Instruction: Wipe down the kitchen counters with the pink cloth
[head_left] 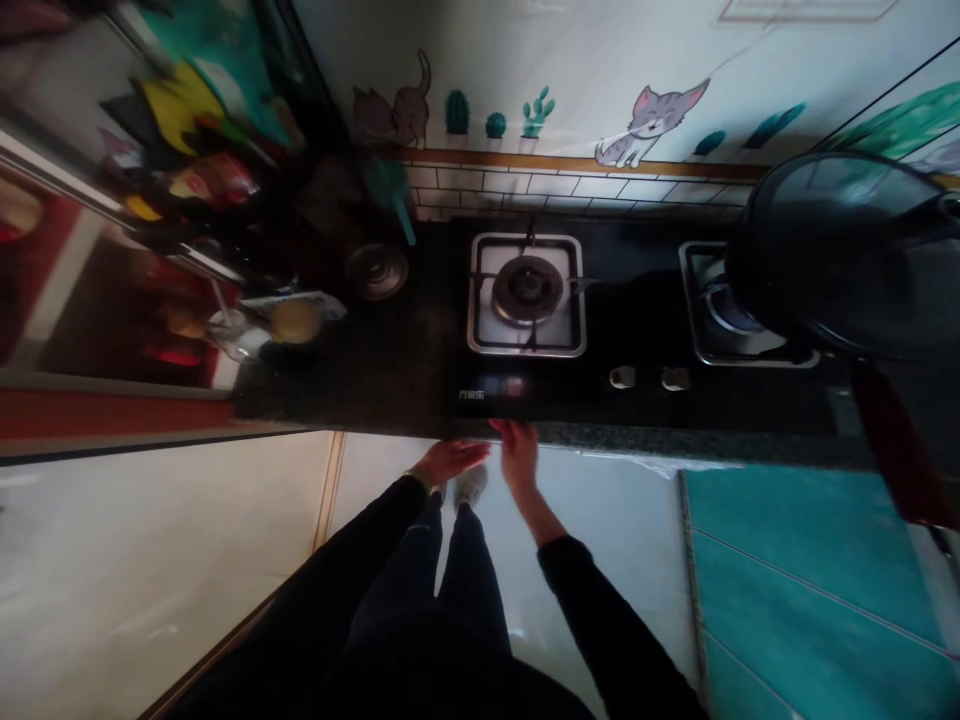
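My left hand (454,460) is held just in front of the countertop's front edge (420,433), its fingers stretched out to the right and nothing in it. Close beside it, my right hand (519,450) is raised at the same edge, below the gas stove (630,330). Its fingers point left, somewhat apart and a little blurred, and I see no object in them. A small gap separates the two hands. Above them is the left burner (528,290), with its bare pan support.
A wok (795,260) with a glass lid covers part of the right burner, its dark red handle (896,450) jutting over the front edge. Two knobs (622,377) sit on the stove. At left stand a round metal lid (377,271), a yellowish round item (295,320) and blurred kitchenware.
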